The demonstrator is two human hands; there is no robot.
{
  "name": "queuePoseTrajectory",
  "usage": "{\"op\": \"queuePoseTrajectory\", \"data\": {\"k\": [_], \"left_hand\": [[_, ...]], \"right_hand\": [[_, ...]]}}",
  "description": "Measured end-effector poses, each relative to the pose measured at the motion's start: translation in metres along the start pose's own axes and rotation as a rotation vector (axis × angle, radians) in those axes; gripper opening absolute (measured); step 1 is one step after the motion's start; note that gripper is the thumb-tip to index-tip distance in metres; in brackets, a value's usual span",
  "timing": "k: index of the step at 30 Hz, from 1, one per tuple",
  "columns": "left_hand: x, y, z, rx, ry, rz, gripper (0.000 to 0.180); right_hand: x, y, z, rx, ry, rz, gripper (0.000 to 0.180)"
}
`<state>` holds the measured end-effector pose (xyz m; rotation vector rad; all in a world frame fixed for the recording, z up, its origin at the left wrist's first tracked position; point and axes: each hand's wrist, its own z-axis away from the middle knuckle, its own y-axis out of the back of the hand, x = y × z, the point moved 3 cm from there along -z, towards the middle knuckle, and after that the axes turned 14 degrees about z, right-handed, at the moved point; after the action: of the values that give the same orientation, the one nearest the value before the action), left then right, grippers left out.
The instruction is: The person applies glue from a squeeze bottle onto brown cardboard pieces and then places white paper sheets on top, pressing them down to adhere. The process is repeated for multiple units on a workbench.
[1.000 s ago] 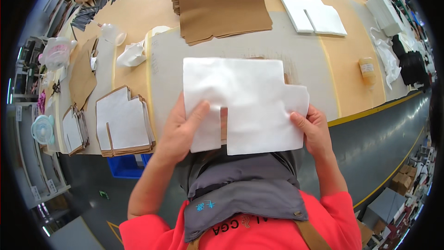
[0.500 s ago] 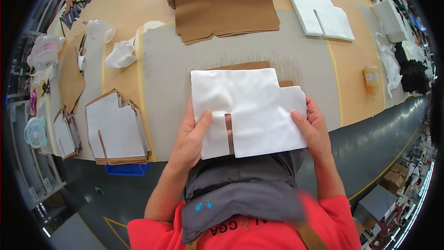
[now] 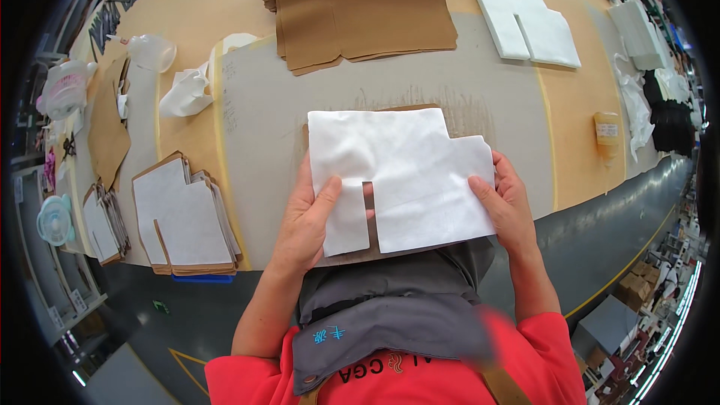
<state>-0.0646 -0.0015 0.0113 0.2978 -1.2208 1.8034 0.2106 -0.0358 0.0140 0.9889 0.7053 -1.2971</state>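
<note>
The left hand [image 3: 307, 217] and right hand [image 3: 516, 195] pinch opposite sides of a white slotted sheet [image 3: 409, 150] by the near edge of the table [image 3: 262, 142]. Less of the brown piece [image 3: 421, 107] beneath shows past its top than half a second ago; their outlines seem better aligned.

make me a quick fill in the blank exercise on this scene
The left hand and right hand hold a notched sheet coloured ____.
The large stacked sheets beyond it are coloured ____.
The yellowish container is nearer the ____ hand.
The light-blue round object is nearer the ____ hand.

Missing words: white; brown; right; left.
</note>
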Motion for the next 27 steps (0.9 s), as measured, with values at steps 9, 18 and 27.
{"op": "queuePoseTrajectory", "data": {"k": [9, 18, 27], "left_hand": [[-0.002, 0.001, -0.003, 0.002, 0.01, -0.002, 0.055], [-0.002, 0.008, -0.003, -0.001, -0.003, -0.081, 0.055], [0.006, 0.011, -0.003, -0.018, -0.114, -0.332, 0.06]], "right_hand": [[0.003, 0.001, -0.003, -0.009, 0.001, 0.009, 0.048], [0.0, -0.001, -0.004, -0.005, -0.013, 0.031, 0.048], [0.002, 0.002, -0.004, -0.007, -0.002, 0.029, 0.048]]}}
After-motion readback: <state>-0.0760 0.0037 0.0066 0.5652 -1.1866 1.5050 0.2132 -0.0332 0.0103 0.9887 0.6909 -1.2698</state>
